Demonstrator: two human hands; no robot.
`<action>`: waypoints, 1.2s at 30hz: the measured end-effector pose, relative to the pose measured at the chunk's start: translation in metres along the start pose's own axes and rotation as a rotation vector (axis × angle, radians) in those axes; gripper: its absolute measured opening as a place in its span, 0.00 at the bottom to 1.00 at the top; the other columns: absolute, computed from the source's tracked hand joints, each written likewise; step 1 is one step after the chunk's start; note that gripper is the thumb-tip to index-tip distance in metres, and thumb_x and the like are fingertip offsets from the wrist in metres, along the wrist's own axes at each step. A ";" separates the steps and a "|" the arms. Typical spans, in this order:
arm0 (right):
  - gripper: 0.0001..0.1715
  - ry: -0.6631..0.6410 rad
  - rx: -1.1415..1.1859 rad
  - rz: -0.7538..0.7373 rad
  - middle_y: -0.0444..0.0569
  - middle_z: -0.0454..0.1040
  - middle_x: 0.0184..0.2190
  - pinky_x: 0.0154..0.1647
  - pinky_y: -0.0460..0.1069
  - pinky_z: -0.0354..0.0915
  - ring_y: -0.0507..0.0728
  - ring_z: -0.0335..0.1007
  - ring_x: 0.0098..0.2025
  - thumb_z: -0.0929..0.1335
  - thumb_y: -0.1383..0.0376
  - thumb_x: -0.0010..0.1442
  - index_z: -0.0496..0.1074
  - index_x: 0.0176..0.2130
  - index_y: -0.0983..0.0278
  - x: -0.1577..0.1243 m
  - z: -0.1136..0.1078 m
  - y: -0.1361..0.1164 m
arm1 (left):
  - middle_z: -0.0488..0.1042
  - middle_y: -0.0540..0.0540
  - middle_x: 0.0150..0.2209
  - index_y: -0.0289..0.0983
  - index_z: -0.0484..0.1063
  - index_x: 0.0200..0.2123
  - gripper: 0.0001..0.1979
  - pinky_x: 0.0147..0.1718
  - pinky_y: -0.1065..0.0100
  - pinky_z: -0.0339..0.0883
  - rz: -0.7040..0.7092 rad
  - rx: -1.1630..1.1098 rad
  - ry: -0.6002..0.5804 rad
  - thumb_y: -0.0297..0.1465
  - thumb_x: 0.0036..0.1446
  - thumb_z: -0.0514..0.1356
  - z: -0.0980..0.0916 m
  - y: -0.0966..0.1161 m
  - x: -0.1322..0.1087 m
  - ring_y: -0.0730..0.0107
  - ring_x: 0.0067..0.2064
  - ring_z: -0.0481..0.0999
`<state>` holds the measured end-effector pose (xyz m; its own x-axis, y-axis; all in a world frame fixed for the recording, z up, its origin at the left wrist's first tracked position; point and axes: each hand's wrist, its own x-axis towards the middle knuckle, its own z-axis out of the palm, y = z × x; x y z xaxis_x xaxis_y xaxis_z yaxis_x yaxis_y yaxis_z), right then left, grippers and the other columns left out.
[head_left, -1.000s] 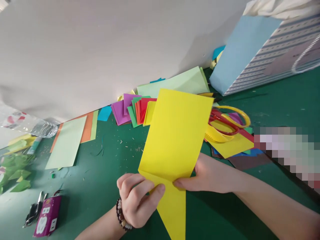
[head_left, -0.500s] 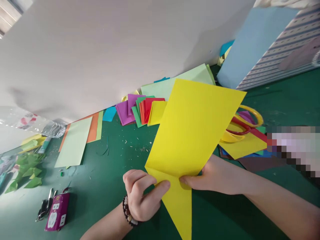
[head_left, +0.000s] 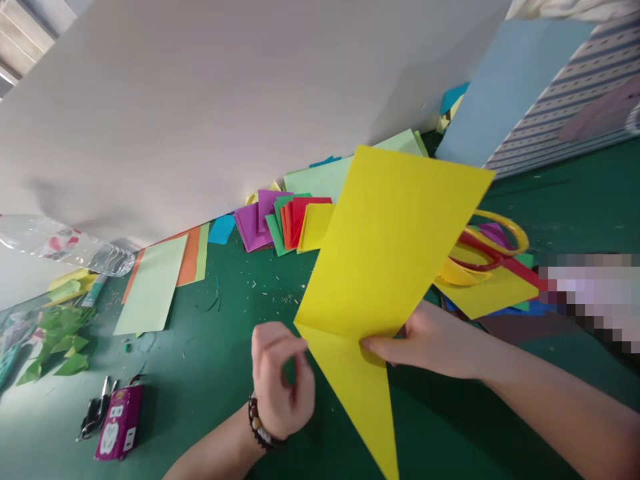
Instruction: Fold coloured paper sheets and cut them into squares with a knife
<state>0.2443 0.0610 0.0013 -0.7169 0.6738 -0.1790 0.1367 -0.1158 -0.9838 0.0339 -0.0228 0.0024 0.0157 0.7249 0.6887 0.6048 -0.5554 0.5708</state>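
Now the left hand (head_left: 283, 380) has lifted off the yellow paper (head_left: 385, 247).

The view comes from the person's head, looking forward and down past the forearms (head_left: 560, 400), close above the left hand (head_left: 280, 380) and right hand (head_left: 425, 340). It faces a white wall (head_left: 200, 120) behind a green cutting mat (head_left: 215, 340), and the frame is tilted, with the wall's foot climbing toward the right.

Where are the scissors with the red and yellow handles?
In the head view, the red and yellow scissors lie to the right, on a yellow paper sheet, partly behind the big yellow sheet held in the right hand.
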 end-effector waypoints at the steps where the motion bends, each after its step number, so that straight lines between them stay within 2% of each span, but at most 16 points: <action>1: 0.10 0.013 0.043 0.016 0.45 0.72 0.27 0.24 0.47 0.65 0.54 0.68 0.27 0.69 0.60 0.52 0.71 0.36 0.60 0.001 -0.001 0.000 | 0.68 0.46 0.36 0.39 0.70 0.45 0.10 0.34 0.66 0.70 -0.104 -0.099 0.013 0.24 0.64 0.53 0.000 -0.002 0.000 0.67 0.38 0.70; 3: 0.10 0.022 0.087 0.035 0.42 0.67 0.23 0.21 0.46 0.61 0.51 0.62 0.23 0.68 0.57 0.54 0.70 0.33 0.61 0.002 -0.002 0.000 | 0.67 0.47 0.35 0.39 0.66 0.51 0.11 0.28 0.70 0.70 -0.280 -0.281 -0.001 0.31 0.68 0.50 -0.001 -0.003 -0.001 0.70 0.34 0.71; 5: 0.12 0.010 0.058 0.037 0.41 0.64 0.22 0.20 0.45 0.58 0.50 0.59 0.21 0.68 0.55 0.56 0.69 0.32 0.62 0.002 -0.002 -0.001 | 0.68 0.48 0.33 0.40 0.64 0.55 0.16 0.22 0.74 0.69 -0.444 -0.454 -0.087 0.38 0.69 0.50 -0.001 -0.003 -0.002 0.73 0.28 0.70; 7: 0.13 -0.006 0.013 0.043 0.40 0.63 0.21 0.19 0.44 0.54 0.48 0.57 0.20 0.68 0.55 0.57 0.69 0.32 0.63 0.002 -0.002 -0.002 | 0.70 0.50 0.31 0.40 0.66 0.54 0.18 0.19 0.75 0.68 -0.668 -0.625 -0.191 0.42 0.66 0.55 -0.001 0.000 -0.002 0.76 0.24 0.69; 9: 0.13 -0.021 -0.001 0.045 0.39 0.61 0.20 0.18 0.44 0.52 0.47 0.56 0.19 0.68 0.55 0.58 0.69 0.32 0.63 0.002 -0.002 -0.003 | 0.71 0.52 0.26 0.38 0.69 0.51 0.18 0.16 0.77 0.65 -0.877 -0.712 -0.239 0.41 0.63 0.60 0.000 0.004 0.000 0.78 0.20 0.67; 12: 0.19 -0.029 0.130 -0.003 0.41 0.66 0.24 0.18 0.44 0.57 0.47 0.59 0.19 0.67 0.52 0.59 0.71 0.41 0.64 0.002 -0.002 -0.004 | 0.67 0.56 0.18 0.36 0.72 0.44 0.14 0.13 0.79 0.61 -1.121 -0.810 -0.142 0.38 0.59 0.64 0.002 0.009 0.007 0.79 0.16 0.64; 14: 0.26 0.037 0.293 -0.070 0.48 0.72 0.35 0.22 0.45 0.65 0.49 0.65 0.24 0.65 0.49 0.61 0.68 0.52 0.63 0.002 -0.002 -0.005 | 0.68 0.57 0.19 0.37 0.71 0.39 0.12 0.14 0.80 0.62 -1.206 -0.860 -0.052 0.37 0.56 0.66 0.003 0.009 0.012 0.80 0.17 0.66; 16: 0.30 0.132 0.376 -0.133 0.54 0.71 0.48 0.28 0.48 0.71 0.52 0.71 0.33 0.65 0.50 0.61 0.63 0.59 0.59 0.002 -0.001 -0.004 | 0.70 0.56 0.21 0.37 0.70 0.36 0.11 0.17 0.81 0.64 -1.237 -0.886 -0.027 0.36 0.56 0.66 0.005 0.009 0.015 0.80 0.20 0.69; 18: 0.34 0.177 0.319 -0.189 0.54 0.65 0.58 0.38 0.50 0.73 0.56 0.72 0.45 0.68 0.52 0.59 0.60 0.61 0.54 0.001 0.002 -0.003 | 0.71 0.55 0.22 0.36 0.69 0.36 0.11 0.18 0.81 0.65 -1.259 -0.908 -0.052 0.36 0.57 0.65 0.006 0.010 0.014 0.80 0.21 0.71; 21: 0.30 0.163 0.132 -0.236 0.53 0.62 0.61 0.46 0.53 0.73 0.61 0.66 0.56 0.72 0.53 0.55 0.66 0.55 0.54 0.002 0.004 0.000 | 0.72 0.53 0.21 0.34 0.70 0.39 0.12 0.18 0.79 0.65 -1.289 -0.945 -0.129 0.36 0.57 0.65 0.009 0.012 0.010 0.78 0.20 0.73; 24: 0.20 0.193 0.058 -0.222 0.52 0.67 0.53 0.43 0.52 0.72 0.61 0.69 0.52 0.74 0.50 0.52 0.71 0.39 0.59 0.004 0.001 0.001 | 0.76 0.48 0.24 0.33 0.72 0.40 0.17 0.18 0.76 0.68 -1.281 -0.970 -0.207 0.39 0.55 0.67 0.010 0.013 0.005 0.73 0.22 0.75; 26: 0.21 0.217 0.078 -0.209 0.50 0.71 0.43 0.39 0.50 0.71 0.59 0.71 0.44 0.73 0.47 0.51 0.70 0.33 0.61 0.006 -0.002 0.002 | 0.78 0.44 0.31 0.33 0.73 0.42 0.20 0.22 0.74 0.71 -1.208 -1.001 -0.254 0.43 0.53 0.68 0.010 0.013 0.003 0.69 0.27 0.79; 28: 0.22 0.241 0.101 -0.177 0.47 0.71 0.35 0.35 0.49 0.70 0.56 0.71 0.38 0.72 0.47 0.52 0.67 0.30 0.61 0.007 -0.005 0.000 | 0.79 0.41 0.38 0.35 0.74 0.46 0.26 0.26 0.70 0.74 -1.106 -1.035 -0.305 0.49 0.52 0.66 0.010 0.013 0.002 0.63 0.33 0.81; 31: 0.21 0.242 0.153 -0.124 0.46 0.73 0.35 0.33 0.49 0.69 0.56 0.72 0.36 0.73 0.51 0.53 0.67 0.39 0.61 0.006 -0.003 -0.003 | 0.78 0.41 0.38 0.36 0.75 0.47 0.37 0.24 0.68 0.74 -1.050 -0.959 -0.314 0.59 0.44 0.66 0.010 0.013 -0.002 0.60 0.33 0.80; 34: 0.33 0.159 0.141 -0.109 0.47 0.76 0.38 0.33 0.50 0.69 0.56 0.74 0.36 0.72 0.55 0.55 0.62 0.56 0.59 0.004 0.003 -0.005 | 0.77 0.44 0.34 0.37 0.75 0.45 0.34 0.19 0.73 0.68 -1.099 -0.819 -0.264 0.54 0.41 0.70 0.010 0.013 -0.010 0.66 0.29 0.77; 36: 0.35 0.106 0.103 -0.111 0.47 0.76 0.37 0.32 0.49 0.69 0.56 0.74 0.35 0.72 0.56 0.56 0.61 0.59 0.58 0.004 0.008 -0.005 | 0.76 0.45 0.33 0.37 0.75 0.46 0.29 0.17 0.75 0.64 -1.150 -0.728 -0.236 0.48 0.45 0.71 0.009 0.011 -0.017 0.69 0.26 0.74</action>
<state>0.2358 0.0586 0.0053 -0.6471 0.7589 -0.0730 -0.0134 -0.1070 -0.9942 0.0476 -0.0371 -0.0068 -0.0267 0.9268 -0.3747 -0.1779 0.3644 0.9141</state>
